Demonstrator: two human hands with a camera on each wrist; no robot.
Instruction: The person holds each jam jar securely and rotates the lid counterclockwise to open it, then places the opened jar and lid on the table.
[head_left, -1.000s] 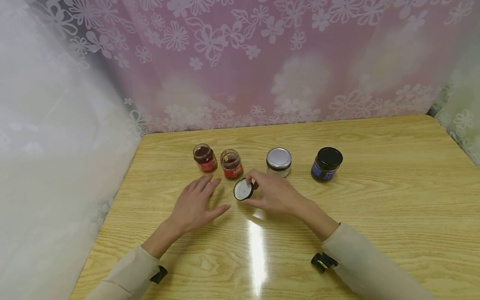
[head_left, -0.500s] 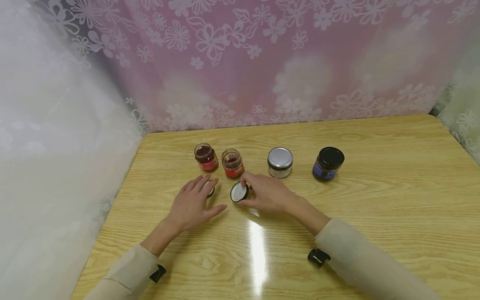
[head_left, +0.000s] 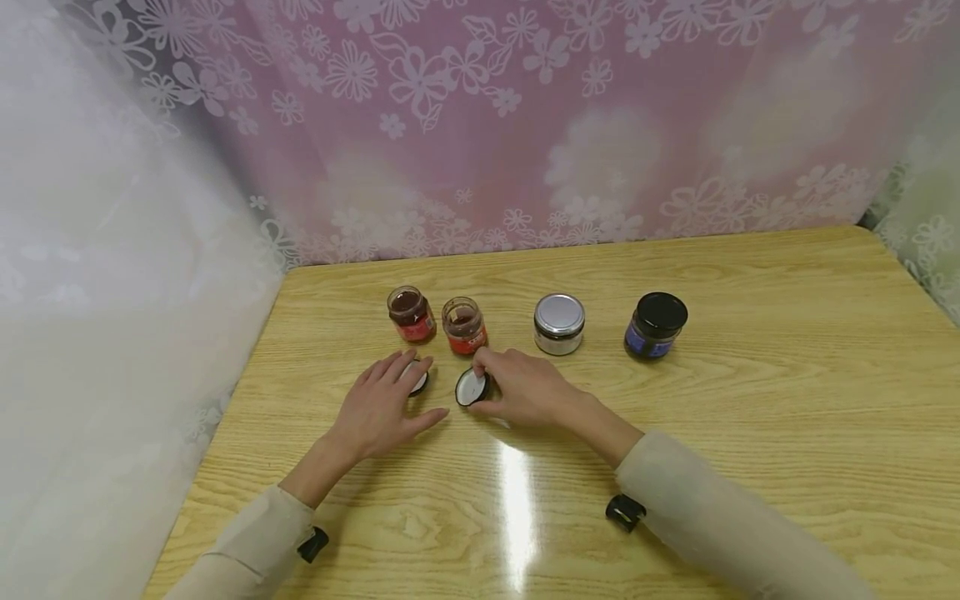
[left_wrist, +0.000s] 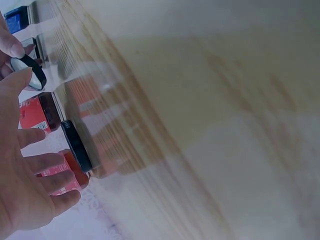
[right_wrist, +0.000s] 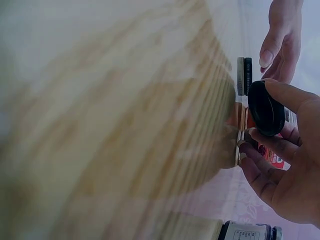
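- Right hand pinches a black lid by its rim, thumb and fingers curled round it. The lid is tilted on edge with its white inside facing the camera, and its lower edge looks down at or on the surface.
- From the right wrist view, the same lid shows its black outer face, with the fingers wrapped below it.
- The open red-label jar sits just behind the held lid, further from the person. It's the nearest lidless jar to that hand.
- Left hand lies flat with fingers straight and spread, gripping nothing. Its fingertips cover or touch a second lid, which lies flat on the surface.
- The second open jar stands just beyond the left hand's fingertips, beside the first jar.
- The left wrist view shows that second lid edge-on, next to the fingers. Whether they actually touch it, I can't tell.
- Silver-lidded jar and blue-label jar are both capped. They stand to the right, apart from both hands.
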